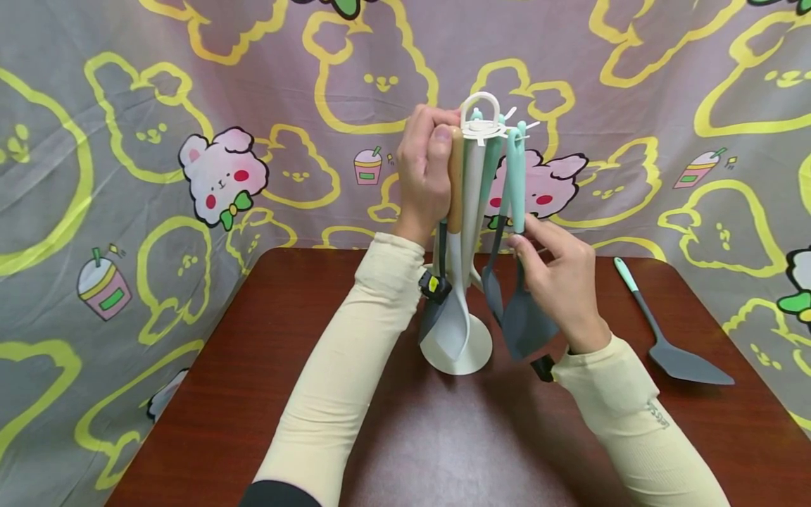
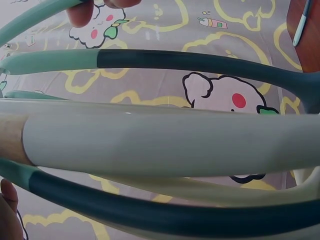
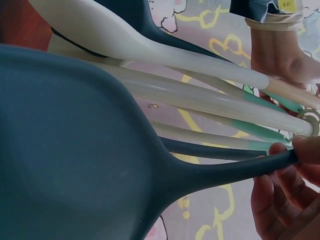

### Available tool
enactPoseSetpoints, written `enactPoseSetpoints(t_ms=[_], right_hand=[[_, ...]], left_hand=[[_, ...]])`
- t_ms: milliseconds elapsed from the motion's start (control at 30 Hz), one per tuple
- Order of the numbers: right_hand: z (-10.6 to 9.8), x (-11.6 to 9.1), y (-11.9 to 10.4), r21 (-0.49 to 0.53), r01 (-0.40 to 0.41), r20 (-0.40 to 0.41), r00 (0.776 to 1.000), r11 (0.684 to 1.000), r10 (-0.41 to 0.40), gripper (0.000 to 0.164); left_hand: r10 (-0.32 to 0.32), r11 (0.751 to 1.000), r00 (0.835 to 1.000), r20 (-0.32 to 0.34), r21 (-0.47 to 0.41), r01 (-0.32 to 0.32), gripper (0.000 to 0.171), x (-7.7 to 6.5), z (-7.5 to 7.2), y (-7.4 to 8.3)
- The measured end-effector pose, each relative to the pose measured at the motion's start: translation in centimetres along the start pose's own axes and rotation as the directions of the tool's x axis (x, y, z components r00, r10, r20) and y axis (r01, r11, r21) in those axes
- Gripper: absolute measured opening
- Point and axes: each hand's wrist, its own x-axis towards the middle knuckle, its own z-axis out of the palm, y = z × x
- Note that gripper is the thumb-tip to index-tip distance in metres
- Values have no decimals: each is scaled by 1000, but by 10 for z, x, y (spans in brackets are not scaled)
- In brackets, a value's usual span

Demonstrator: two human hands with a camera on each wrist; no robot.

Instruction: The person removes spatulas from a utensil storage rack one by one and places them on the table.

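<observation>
A white utensil stand [image 1: 474, 352] with a ring on top holds several kitchen utensils. My left hand [image 1: 426, 165] grips the stand near its top, the thumb beside the wooden handle of a white spoon [image 1: 453, 327]. In my right hand [image 1: 564, 274], thumb and fingers pinch a dark grey turner [image 1: 527, 327] where its mint handle meets the grey shaft. The handle's top end is at a hook of the stand. The turner's broad blade [image 3: 75, 150] fills the left of the right wrist view. Other mint-handled utensils hang behind, partly hidden.
Another grey turner [image 1: 687, 362] with a mint handle lies on the brown table [image 1: 241, 394] at the right. A patterned cloth [image 1: 342, 169] hangs behind the table and along its sides. Thin white hooks [image 1: 529, 125] stick out from the stand's top.
</observation>
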Motion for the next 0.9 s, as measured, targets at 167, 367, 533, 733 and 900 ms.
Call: enactPoseSetpoints(t_ms=[167, 367, 533, 733, 900], right_hand=[[-1, -1, 0, 1, -6, 8, 1000, 1000, 6, 28], [-2, -1, -1, 0, -7, 6, 1000, 1000, 7, 26], [-2, -1, -1, 4, 4, -4, 1000, 1000, -4, 26], [-1, -1, 0, 4, 9, -7, 1000, 1000, -9, 26], [-1, -1, -1, 17, 17, -10, 1000, 1000, -17, 26]], left_hand=[[-2, 1000, 1000, -1, -2, 2, 38, -1, 0, -1], [-9, 1000, 1000, -3, 7, 9, 38, -1, 1, 0], [-11, 1000, 1000, -1, 6, 11, 38, 0, 2, 0], [-5, 1000, 1000, -2, 2, 5, 38, 0, 2, 0], [1, 1000, 1000, -9, 1, -1, 38, 0, 1, 0]])
